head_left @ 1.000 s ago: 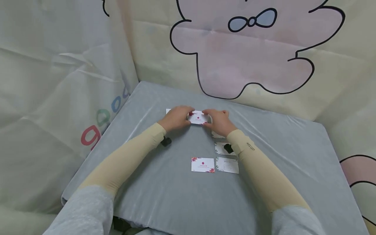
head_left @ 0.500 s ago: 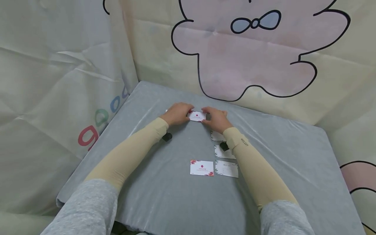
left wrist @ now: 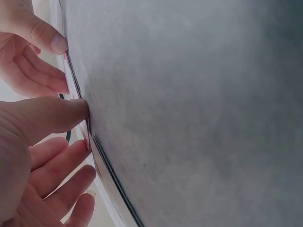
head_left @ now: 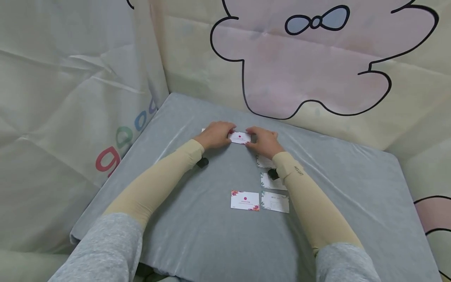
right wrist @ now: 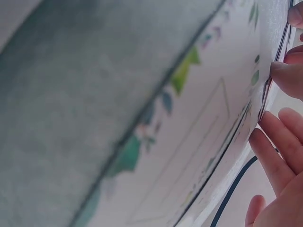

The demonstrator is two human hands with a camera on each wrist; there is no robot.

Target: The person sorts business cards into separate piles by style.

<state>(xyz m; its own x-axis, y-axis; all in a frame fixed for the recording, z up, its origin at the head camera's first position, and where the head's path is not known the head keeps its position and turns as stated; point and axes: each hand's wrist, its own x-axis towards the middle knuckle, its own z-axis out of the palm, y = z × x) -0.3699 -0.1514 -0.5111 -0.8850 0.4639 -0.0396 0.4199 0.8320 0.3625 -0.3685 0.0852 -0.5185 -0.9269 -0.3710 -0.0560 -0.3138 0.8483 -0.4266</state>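
Between both hands, toward the far side of the table, is a white business card (head_left: 240, 138) with red flowers at its corners and a red dot. My left hand (head_left: 215, 134) pinches its left end between thumb and fingers. The right end is pinched by my right hand (head_left: 263, 141). Seen edge-on in the left wrist view, the card (left wrist: 75, 78) is a thin line close over the grey cloth. Behind the left hand shows the corner of another white card (head_left: 203, 129), mostly hidden. A leaf-bordered card (right wrist: 189, 142) lies near the right hand in the right wrist view.
A grey cloth covers the table (head_left: 197, 235). Nearer the front lies a red-flowered card (head_left: 244, 200), beside a leaf-bordered card (head_left: 275, 201). More leaf-bordered cards (head_left: 272, 181) run back in a column, partly under the right wrist. Fabric walls (head_left: 197, 74) enclose the far and left sides.
Both hands and the pinched card have shifted slightly away, toward the back of the table. The grip stays the same. The front cards lie as before; the head view has shifted a little.
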